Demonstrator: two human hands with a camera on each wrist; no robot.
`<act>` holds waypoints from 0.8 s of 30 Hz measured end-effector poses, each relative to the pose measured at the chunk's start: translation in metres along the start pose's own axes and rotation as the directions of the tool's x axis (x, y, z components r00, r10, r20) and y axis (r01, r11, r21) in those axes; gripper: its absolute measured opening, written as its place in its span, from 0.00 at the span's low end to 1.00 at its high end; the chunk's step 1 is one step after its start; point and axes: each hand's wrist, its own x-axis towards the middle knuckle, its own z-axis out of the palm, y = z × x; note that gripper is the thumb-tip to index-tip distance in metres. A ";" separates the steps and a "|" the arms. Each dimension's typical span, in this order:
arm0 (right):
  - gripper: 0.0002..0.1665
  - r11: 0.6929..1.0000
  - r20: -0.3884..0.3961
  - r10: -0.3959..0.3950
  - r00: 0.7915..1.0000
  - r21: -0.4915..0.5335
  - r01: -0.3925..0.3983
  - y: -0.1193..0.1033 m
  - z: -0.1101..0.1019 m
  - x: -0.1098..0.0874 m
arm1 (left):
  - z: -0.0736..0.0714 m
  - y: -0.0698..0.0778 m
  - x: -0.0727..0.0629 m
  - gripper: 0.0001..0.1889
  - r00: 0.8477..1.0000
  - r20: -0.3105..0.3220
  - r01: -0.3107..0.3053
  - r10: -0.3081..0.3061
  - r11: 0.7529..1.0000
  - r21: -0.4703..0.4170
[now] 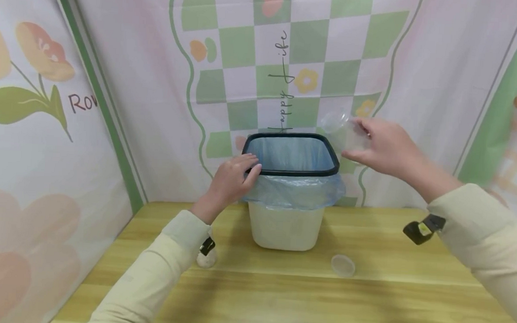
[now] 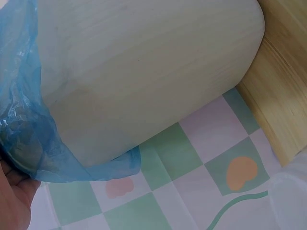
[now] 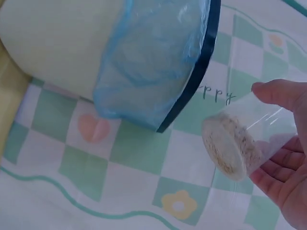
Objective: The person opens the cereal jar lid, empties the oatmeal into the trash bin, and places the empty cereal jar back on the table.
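Observation:
A cream trash bin (image 1: 285, 227) with a dark rim (image 1: 293, 173) and a blue plastic liner (image 1: 294, 191) folded over its sides stands upright. My left hand (image 1: 233, 180) grips the rim at its left corner, fingers over the top edge and thumb in front. In the left wrist view only part of that hand (image 2: 17, 196) shows, against the liner. To the right of the bin, above rim height, my right hand (image 1: 386, 147) holds a clear plastic cup (image 1: 355, 140), tilted. Brownish grains (image 3: 242, 139) lie at the cup's far end, away from the palm.
A round translucent lid (image 1: 343, 265) lies on the wooden table (image 1: 277, 296), right of the bin's foot. A small whitish rounded object (image 1: 206, 259) stands partly hidden behind the left cuff. Close behind the bin hangs a patterned curtain (image 1: 234, 46).

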 end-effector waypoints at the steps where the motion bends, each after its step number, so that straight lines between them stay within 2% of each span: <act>1: 0.39 1.000 0.009 -0.010 1.000 -0.026 0.010 0.000 0.000 0.004 | 0.000 0.000 0.000 0.17 1.000 0.001 0.002 -0.002 1.000 0.001; 6: 0.43 0.990 0.088 -0.034 0.996 -0.132 0.045 0.001 0.001 0.023 | -0.001 0.000 0.000 0.17 1.000 -0.005 0.002 -0.002 1.000 0.003; 17: 0.39 0.951 0.216 -0.068 0.974 -0.282 0.129 0.001 0.009 0.048 | -0.001 0.000 0.000 0.17 1.000 0.004 -0.002 0.002 1.000 0.017; 20: 0.38 0.932 0.225 -0.105 0.969 -0.317 0.174 0.004 0.012 0.052 | 0.000 0.001 0.000 0.17 1.000 0.007 0.001 -0.001 1.000 0.022; 24: 0.32 0.886 0.218 -0.193 0.957 -0.381 0.265 0.006 0.017 0.057 | -0.001 0.002 0.001 0.18 1.000 0.013 0.009 -0.009 1.000 0.028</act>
